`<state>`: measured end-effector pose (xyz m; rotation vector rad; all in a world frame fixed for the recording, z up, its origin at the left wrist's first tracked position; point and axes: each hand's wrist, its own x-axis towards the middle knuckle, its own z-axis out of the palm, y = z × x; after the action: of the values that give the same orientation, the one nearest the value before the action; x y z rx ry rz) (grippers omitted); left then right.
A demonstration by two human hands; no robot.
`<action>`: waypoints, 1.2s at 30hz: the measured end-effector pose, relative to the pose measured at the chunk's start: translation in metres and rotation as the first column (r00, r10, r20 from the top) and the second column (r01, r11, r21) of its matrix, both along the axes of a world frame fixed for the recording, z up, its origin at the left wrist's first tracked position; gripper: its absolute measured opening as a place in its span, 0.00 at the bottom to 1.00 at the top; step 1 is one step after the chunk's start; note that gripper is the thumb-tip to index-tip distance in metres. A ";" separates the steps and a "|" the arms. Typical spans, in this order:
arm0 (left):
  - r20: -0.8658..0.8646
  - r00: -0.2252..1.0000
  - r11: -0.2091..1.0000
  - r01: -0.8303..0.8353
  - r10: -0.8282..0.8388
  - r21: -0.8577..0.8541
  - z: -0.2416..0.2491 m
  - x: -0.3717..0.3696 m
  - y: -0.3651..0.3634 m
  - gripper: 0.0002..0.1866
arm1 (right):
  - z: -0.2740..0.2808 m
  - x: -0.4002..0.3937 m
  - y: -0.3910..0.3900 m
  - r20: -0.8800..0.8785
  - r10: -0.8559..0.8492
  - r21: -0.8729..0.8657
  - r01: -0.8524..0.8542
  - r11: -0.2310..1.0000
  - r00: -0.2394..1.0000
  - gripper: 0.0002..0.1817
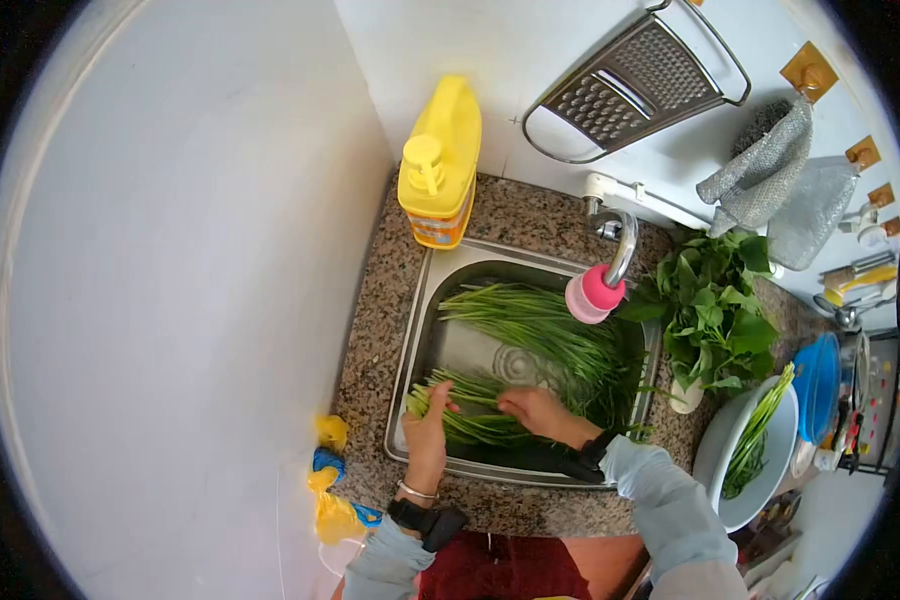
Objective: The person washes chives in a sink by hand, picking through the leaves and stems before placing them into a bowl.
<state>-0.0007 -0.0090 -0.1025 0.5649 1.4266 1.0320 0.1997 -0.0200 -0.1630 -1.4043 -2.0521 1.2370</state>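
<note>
We see a bunch of green stalks (470,415) lying in the near part of the steel sink (420,330). Our left hand (428,430) has its grip clenched round the stalks' cut ends; our right hand (535,410) rests flat on them, grip released. More stalks lie under the pink-tipped tap (595,293). On the desk (370,340) behind stands a yellow bottle (442,160).

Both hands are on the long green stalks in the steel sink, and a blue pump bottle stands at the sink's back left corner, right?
Not quite: the head view shows the pump bottle is yellow, not blue. Everything else holds.
</note>
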 end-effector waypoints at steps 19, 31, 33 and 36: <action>0.145 0.985 0.993 -0.105 0.095 0.061 0.052 -0.046 -0.014 0.13 | -0.021 0.047 0.010 0.544 0.160 -0.142 -0.098 0.985 0.824 0.09; 0.156 0.988 1.000 -0.020 0.021 -0.007 0.044 -0.026 -0.026 0.13 | -0.081 -0.006 0.040 0.396 0.149 -0.311 -0.020 0.950 0.906 0.13; 0.166 0.985 0.999 -0.032 0.034 -0.011 0.044 -0.030 -0.025 0.13 | -0.066 -0.004 0.041 0.144 0.090 -0.276 -0.048 0.960 0.986 0.17; 0.174 0.984 1.000 -0.028 0.026 0.007 0.041 -0.032 -0.025 0.13 | -0.048 0.012 0.049 0.337 -0.012 -0.436 0.167 0.884 0.942 0.21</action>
<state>-0.0323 -0.0344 -0.0611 0.4523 1.2791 1.0834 0.2114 0.0294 -0.2112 -2.0175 -1.9329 1.6161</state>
